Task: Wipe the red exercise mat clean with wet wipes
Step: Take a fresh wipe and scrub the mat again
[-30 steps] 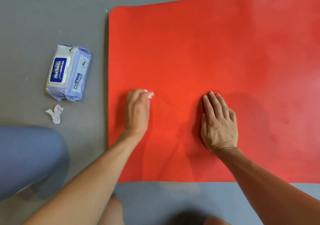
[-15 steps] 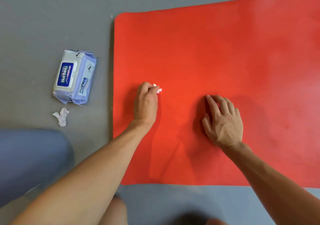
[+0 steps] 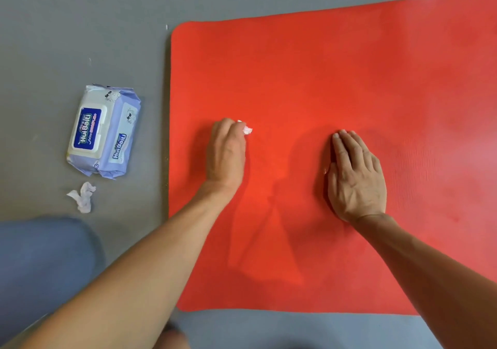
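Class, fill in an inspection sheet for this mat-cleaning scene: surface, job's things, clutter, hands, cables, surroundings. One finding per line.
Surface: grey floor, red mat lying flat on it.
Job's things: wipe bunched in the left hand's grip, on the mat; wipes pack on the floor left of the mat, lid closed.
Clutter: crumpled used wipe on the floor below the pack.
Hands: left hand holds the wipe; right hand flat on the mat.
Cables: nothing seen.
Surroundings: blue-clad knee at lower left.
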A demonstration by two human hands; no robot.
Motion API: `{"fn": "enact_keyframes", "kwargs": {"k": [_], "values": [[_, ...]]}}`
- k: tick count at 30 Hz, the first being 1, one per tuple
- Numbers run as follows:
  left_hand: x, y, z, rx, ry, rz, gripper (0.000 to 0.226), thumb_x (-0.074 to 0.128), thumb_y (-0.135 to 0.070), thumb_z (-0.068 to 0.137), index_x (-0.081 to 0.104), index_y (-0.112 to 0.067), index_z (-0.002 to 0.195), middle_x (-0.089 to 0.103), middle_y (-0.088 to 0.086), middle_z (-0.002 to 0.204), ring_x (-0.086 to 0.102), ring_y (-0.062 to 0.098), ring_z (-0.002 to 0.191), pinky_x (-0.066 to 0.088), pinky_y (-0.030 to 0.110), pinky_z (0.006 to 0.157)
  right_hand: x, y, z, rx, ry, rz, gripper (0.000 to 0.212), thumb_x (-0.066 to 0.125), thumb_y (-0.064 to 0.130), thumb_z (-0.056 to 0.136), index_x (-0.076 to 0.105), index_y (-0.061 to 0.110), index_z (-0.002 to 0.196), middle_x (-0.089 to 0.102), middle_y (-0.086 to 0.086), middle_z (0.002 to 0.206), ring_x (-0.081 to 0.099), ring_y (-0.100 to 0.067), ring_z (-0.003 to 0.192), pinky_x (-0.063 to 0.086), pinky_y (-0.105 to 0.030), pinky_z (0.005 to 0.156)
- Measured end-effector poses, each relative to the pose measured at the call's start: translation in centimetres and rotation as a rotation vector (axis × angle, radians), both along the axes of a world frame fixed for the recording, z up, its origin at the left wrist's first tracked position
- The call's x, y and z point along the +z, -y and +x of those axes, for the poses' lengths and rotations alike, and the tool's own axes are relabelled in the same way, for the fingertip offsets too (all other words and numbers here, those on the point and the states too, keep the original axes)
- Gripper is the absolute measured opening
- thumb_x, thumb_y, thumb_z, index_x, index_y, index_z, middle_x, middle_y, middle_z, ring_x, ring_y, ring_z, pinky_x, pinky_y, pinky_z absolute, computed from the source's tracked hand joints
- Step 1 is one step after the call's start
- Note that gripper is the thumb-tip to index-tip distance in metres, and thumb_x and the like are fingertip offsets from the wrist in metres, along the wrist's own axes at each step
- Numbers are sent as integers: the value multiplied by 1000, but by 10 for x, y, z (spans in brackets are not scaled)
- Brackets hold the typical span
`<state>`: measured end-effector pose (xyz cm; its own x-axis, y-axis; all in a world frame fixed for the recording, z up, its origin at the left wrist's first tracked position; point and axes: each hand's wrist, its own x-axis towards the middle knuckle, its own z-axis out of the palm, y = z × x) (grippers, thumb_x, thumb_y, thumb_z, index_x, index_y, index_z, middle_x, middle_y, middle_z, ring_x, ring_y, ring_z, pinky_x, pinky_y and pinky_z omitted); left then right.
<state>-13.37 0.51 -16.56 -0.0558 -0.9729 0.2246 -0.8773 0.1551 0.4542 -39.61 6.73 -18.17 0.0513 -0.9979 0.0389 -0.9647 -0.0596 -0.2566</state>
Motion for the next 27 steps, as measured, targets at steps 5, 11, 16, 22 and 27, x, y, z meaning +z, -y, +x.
{"fn": "enact_keyframes", "kwargs": {"k": [5, 11, 16, 22, 27], "values": [[-2, -44, -74, -251, -154, -11, 17, 56, -2, 98, 73, -1, 99, 64, 12, 90, 57, 25, 91, 50, 39, 82, -2, 1, -2, 8, 17, -27, 58, 33, 28, 102, 39, 8, 156, 40, -10, 160, 28, -24, 153, 29, -39, 119], [-2, -63, -54, -406, -113, 10, 19, 54, -6, 106, 73, -3, 108, 67, 7, 100, 65, 23, 94, 55, 37, 86, -2, 0, -2, 12, 7, -25, 59, 37, 27, 101, 37, 8, 157, 39, -9, 161, 27, -24, 154, 29, -39, 120], [-4, -14, -38, 154, -199, 64, 21, 46, -25, 107, 63, -15, 113, 52, -21, 99, 48, -19, 90, 44, 12, 81, 0, 0, -1, 18, -37, 23, 64, 35, 35, 101, 29, 14, 161, 29, -4, 167, 18, -22, 157, 23, -38, 125], [2, -71, -87, -349, -173, 21, 21, 56, -8, 100, 72, -6, 112, 67, 7, 107, 66, 23, 101, 54, 33, 96, 6, 1, 2, -43, -99, 87, 69, 35, 44, 99, 21, 26, 164, 18, 1, 171, 8, -22, 159, 8, -50, 128], [1, -11, -16, 118, -125, 38, 28, 45, -12, 96, 71, -11, 107, 63, 0, 101, 60, 12, 96, 49, 36, 88, 9, 2, 2, -53, -130, 80, 69, 34, 45, 98, 24, 26, 163, 21, 1, 170, 11, -23, 158, 12, -51, 127]]}}
